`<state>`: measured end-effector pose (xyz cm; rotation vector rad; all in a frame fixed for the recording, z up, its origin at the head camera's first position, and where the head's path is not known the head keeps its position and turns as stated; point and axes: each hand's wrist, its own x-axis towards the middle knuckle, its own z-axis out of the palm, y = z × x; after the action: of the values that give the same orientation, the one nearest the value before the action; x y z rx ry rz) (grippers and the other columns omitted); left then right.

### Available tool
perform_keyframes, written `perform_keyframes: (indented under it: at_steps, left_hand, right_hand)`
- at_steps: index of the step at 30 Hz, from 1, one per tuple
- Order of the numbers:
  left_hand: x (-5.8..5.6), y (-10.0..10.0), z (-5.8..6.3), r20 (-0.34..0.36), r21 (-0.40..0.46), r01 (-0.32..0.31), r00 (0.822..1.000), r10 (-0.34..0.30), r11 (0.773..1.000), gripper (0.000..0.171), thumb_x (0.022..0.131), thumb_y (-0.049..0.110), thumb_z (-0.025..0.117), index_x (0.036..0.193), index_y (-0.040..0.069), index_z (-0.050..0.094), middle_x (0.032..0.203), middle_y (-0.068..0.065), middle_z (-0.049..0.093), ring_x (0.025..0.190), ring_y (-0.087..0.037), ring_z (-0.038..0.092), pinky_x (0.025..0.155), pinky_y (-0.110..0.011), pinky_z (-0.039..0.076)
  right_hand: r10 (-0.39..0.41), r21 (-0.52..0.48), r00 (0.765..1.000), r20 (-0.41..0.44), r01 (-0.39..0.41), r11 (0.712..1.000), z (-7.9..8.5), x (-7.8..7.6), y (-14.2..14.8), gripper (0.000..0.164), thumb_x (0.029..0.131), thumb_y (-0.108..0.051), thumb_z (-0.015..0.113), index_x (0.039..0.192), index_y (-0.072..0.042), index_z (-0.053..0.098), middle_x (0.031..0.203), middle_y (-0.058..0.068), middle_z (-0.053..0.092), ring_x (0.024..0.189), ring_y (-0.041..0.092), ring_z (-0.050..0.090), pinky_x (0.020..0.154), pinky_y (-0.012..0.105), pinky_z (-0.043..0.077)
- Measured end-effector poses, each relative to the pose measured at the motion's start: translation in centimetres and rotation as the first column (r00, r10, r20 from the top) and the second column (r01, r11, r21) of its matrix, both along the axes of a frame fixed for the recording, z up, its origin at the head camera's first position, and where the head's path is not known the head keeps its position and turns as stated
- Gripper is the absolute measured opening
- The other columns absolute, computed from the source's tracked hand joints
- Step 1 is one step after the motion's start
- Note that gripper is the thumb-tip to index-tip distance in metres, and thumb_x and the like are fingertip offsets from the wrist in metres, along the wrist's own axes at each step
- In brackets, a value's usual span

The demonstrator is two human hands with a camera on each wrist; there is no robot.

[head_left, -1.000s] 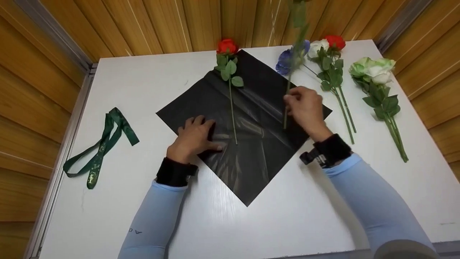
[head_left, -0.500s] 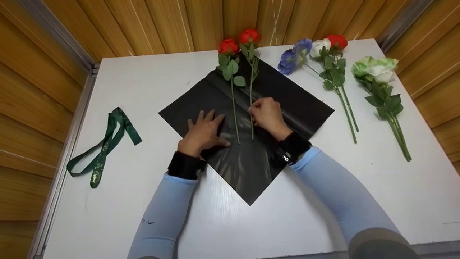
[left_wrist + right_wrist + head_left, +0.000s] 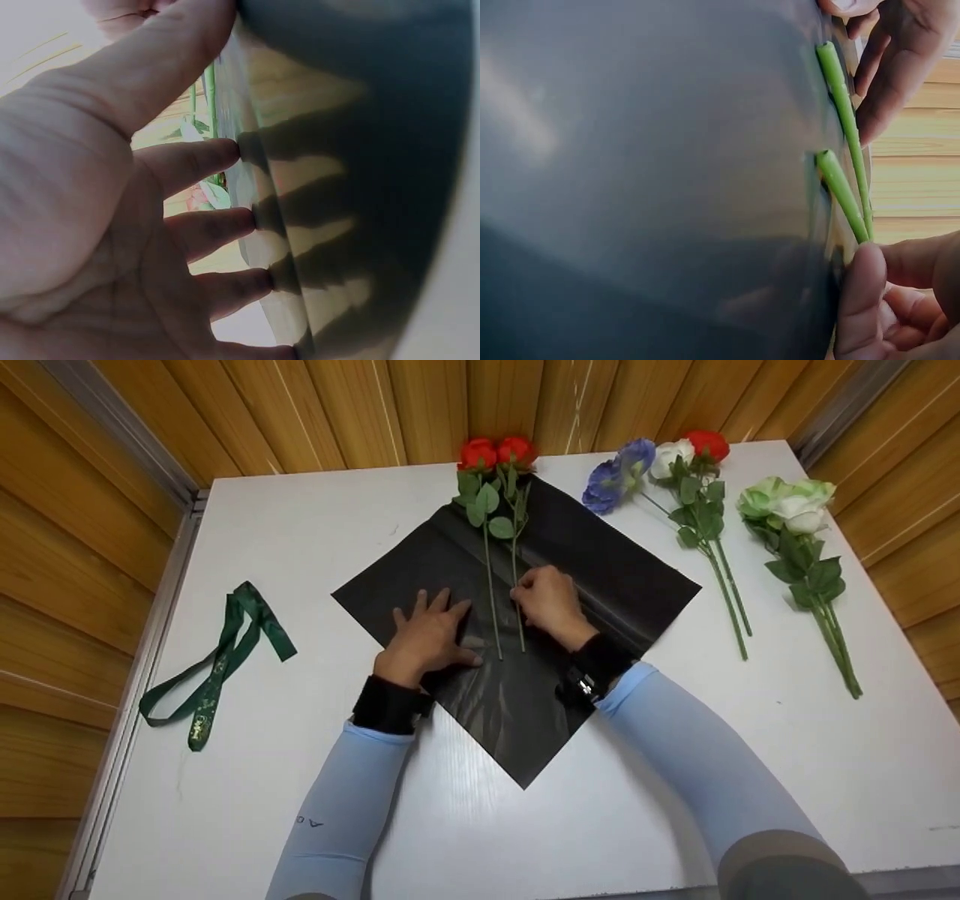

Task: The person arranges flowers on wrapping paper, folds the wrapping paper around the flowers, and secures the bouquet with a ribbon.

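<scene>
Two red roses lie side by side on a black sheet of wrapping paper [image 3: 622, 562], their heads past its far edge. My right hand [image 3: 551, 600] pinches the stem of the right rose [image 3: 517, 451] between thumb and fingertips, as the right wrist view shows close up at the stem [image 3: 841, 193]. To the left, the other rose [image 3: 478, 455] lies with its stem beside my left hand [image 3: 426, 637]. That hand rests on the paper with spread fingers; its fingertips [image 3: 229, 150] touch the glossy surface.
A green ribbon [image 3: 214, 675] lies looped on the white table [image 3: 465, 840] at left. At right are blue flowers [image 3: 619, 476], a white and a red flower with crossed stems [image 3: 709, 536], and a green-white bunch [image 3: 806, 555]. Wooden panels [image 3: 360, 412] stand behind the table.
My right hand has brought the second red rose leftward and down onto the paper, beside the first rose. The left hand stays spread on the paper.
</scene>
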<state>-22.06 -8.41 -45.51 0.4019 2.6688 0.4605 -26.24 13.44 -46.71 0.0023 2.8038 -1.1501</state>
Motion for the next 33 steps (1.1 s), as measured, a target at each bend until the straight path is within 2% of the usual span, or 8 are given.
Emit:
perform_keyframes:
  at_steps: [8, 13, 21, 24, 27, 30, 33]
  left_hand:
    - [0.1, 0.2, -0.1, -0.008, -0.014, -0.001, 1.0, 0.001, 1.0, 0.101, 0.088, 0.056, 0.082, 0.168, 0.022, 0.032, 0.176, -0.015, 0.017, 0.163, -0.046, 0.005, 0.121, -0.079, 0.011]
    - [0.0, 0.2, -0.1, -0.007, -0.011, -0.007, 1.0, 0.007, 1.0, 0.101, 0.087, 0.057, 0.082, 0.168, 0.023, 0.032, 0.176, -0.014, 0.017, 0.163, -0.045, 0.005, 0.121, -0.079, 0.01]
    - [0.0, 0.1, -0.2, -0.011, -0.021, -0.004, 1.0, 0.003, 1.0, 0.101, 0.087, 0.059, 0.081, 0.168, 0.024, 0.032, 0.177, -0.014, 0.017, 0.163, -0.045, 0.005, 0.121, -0.079, 0.011]
    - [0.0, 0.1, -0.2, -0.013, -0.024, 0.0, 1.0, 0.0, 1.0, 0.101, 0.087, 0.059, 0.081, 0.168, 0.024, 0.032, 0.177, -0.014, 0.017, 0.163, -0.045, 0.005, 0.121, -0.078, 0.011]
    - [0.1, 0.1, -0.2, -0.015, -0.027, 0.006, 1.0, -0.006, 1.0, 0.101, 0.087, 0.06, 0.081, 0.168, 0.024, 0.032, 0.177, -0.014, 0.017, 0.163, -0.045, 0.005, 0.121, -0.079, 0.011]
    - [0.1, 0.0, -0.2, -0.018, -0.022, 0.008, 1.0, -0.009, 1.0, 0.101, 0.087, 0.06, 0.081, 0.168, 0.023, 0.032, 0.176, -0.014, 0.018, 0.163, -0.046, 0.006, 0.121, -0.079, 0.012]
    - [0.1, -0.1, -0.2, -0.027, -0.007, 0.012, 1.0, -0.012, 1.0, 0.1, 0.087, 0.058, 0.082, 0.167, 0.023, 0.034, 0.176, -0.015, 0.019, 0.162, -0.046, 0.008, 0.121, -0.079, 0.013]
  right_hand:
    - [-0.021, 0.059, 0.999, -0.031, 0.023, 0.998, -0.4, -0.1, -0.2, 0.02, 0.096, -0.018, 0.077, 0.111, -0.005, 0.078, 0.078, 0.008, 0.076, 0.054, 0.012, 0.064, 0.073, 0.035, 0.057]
    - [-0.032, 0.068, 0.999, -0.035, 0.035, 0.997, -0.6, 0.0, -0.2, 0.018, 0.096, -0.019, 0.077, 0.107, -0.006, 0.078, 0.082, 0.009, 0.077, 0.059, 0.016, 0.066, 0.08, 0.039, 0.059]
    - [-0.029, 0.079, 0.998, -0.058, 0.034, 0.996, -0.6, 0.0, -0.1, 0.02, 0.096, -0.021, 0.077, 0.107, -0.005, 0.08, 0.098, 0.011, 0.079, 0.084, 0.027, 0.073, 0.088, 0.043, 0.058]
    - [-0.03, 0.066, 0.997, -0.065, 0.035, 0.997, -0.6, 0.0, 0.0, 0.021, 0.097, -0.022, 0.076, 0.108, -0.005, 0.081, 0.096, 0.011, 0.08, 0.076, 0.025, 0.073, 0.083, 0.04, 0.059]
    - [-0.026, 0.036, 0.998, -0.062, 0.029, 0.999, -0.6, 0.1, 0.1, 0.022, 0.099, -0.023, 0.074, 0.108, -0.005, 0.08, 0.092, 0.01, 0.079, 0.062, 0.018, 0.07, 0.069, 0.035, 0.058]
    - [-0.026, -0.005, 0.999, -0.044, 0.025, 1.0, -0.5, 0.3, 0.4, 0.024, 0.101, -0.026, 0.071, 0.111, -0.005, 0.079, 0.092, 0.009, 0.079, 0.055, 0.013, 0.066, 0.058, 0.031, 0.055]
    - [-0.028, -0.02, 0.999, -0.046, 0.027, 0.999, -0.2, 0.6, 1.0, 0.027, 0.103, -0.028, 0.069, 0.113, -0.006, 0.079, 0.092, 0.009, 0.078, 0.058, 0.016, 0.067, 0.059, 0.031, 0.055]
